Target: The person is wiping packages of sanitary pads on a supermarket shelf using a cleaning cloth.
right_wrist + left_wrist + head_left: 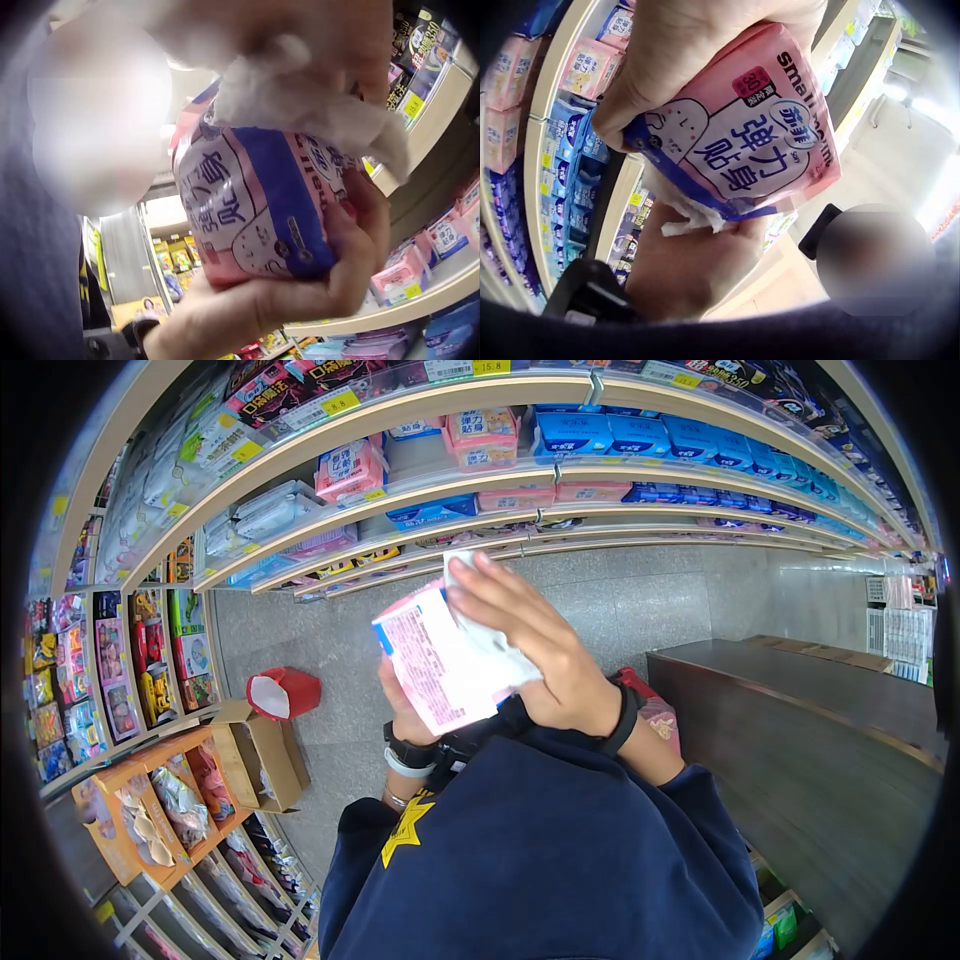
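My left hand (397,695) grips a pink, blue and white soft pack of sanitary pads (742,142) from below, with the fingers curled round its side in the right wrist view. Its printed back faces up in the head view. A crumpled white tissue (262,101) lies against the pack, held in my right hand (545,650). In the head view the right fingers stretch over the tissue, and one end of it pokes out by the fingertips. In the right wrist view the right hand is blurred above the pack.
Curved shelves (400,480) with pink and blue packs run across the front. On the left floor stand a red bin (285,692), a cardboard box (285,760) and an orange display stand (165,800). A dark counter (800,740) fills the right side.
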The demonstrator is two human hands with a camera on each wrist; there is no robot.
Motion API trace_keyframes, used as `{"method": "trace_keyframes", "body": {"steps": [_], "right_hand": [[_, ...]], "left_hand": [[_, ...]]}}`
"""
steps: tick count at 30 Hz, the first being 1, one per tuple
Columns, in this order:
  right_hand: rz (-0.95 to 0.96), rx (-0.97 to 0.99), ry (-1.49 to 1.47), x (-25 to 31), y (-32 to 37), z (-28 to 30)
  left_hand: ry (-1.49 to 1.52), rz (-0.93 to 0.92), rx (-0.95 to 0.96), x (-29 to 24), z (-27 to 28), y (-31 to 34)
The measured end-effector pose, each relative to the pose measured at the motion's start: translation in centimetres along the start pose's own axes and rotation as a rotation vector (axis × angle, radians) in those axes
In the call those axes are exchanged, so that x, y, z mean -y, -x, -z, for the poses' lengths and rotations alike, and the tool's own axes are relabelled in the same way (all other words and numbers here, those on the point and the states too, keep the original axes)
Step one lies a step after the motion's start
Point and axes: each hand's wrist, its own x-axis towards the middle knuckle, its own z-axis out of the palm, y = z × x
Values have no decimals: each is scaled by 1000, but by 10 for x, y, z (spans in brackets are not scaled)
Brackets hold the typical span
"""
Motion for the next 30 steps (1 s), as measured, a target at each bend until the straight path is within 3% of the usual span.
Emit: {"method": "trace_keyframes", "body": {"steps": [1, 3, 4, 6, 8, 9, 11, 13, 15, 19, 21, 22, 24, 26, 28, 30], "right_hand": [[13, 17, 54, 2, 4, -3], [-8, 83, 47, 9, 16, 1], [-20, 116, 42, 12, 23, 3], [-9, 197, 15, 7, 41, 1], [-32, 233, -178, 0, 52, 7], [-222, 72, -462, -2, 59, 2], [-597, -263, -1021, -4, 74, -8], [-578, -479, -1107, -3, 58, -4], [-602, -587, -844, -10, 56, -8], [-571, -487, -605, -18, 48, -26], [-413, -441, -410, -26, 39, -32], [-477, -469, -453, -32, 46, -32], [-589, -610, -881, -37, 44, -28], [-695, -687, -1197, -40, 44, -23], [-688, -634, -1168, -40, 51, -24], [-671, -602, -1182, -36, 51, -27]], "left_hand": [[-52, -5, -13, -1, -1, -1], [305, -59, -79, -6, 5, -1], [664, -66, -125, -13, 9, -1], [161, -102, -184, -20, 10, -7], [-4, -57, -92, -26, 6, -17], [-86, -34, -47, -28, 4, -20], [-138, -93, -224, -27, -5, -21], [-243, -169, -432, -20, -19, -24], [-273, -115, -371, -15, -15, -25], [-640, -22, -290, 13, -15, -27], [-565, -101, -284, 19, -22, -24], [-523, -113, -233, 16, -28, -28], [-438, -133, -134, 5, -38, -35], [-689, -99, -152, -1, -36, -28], [-1047, -85, -147, 1, -31, -26], [-1194, -210, -39, 8, -19, -33]]}}
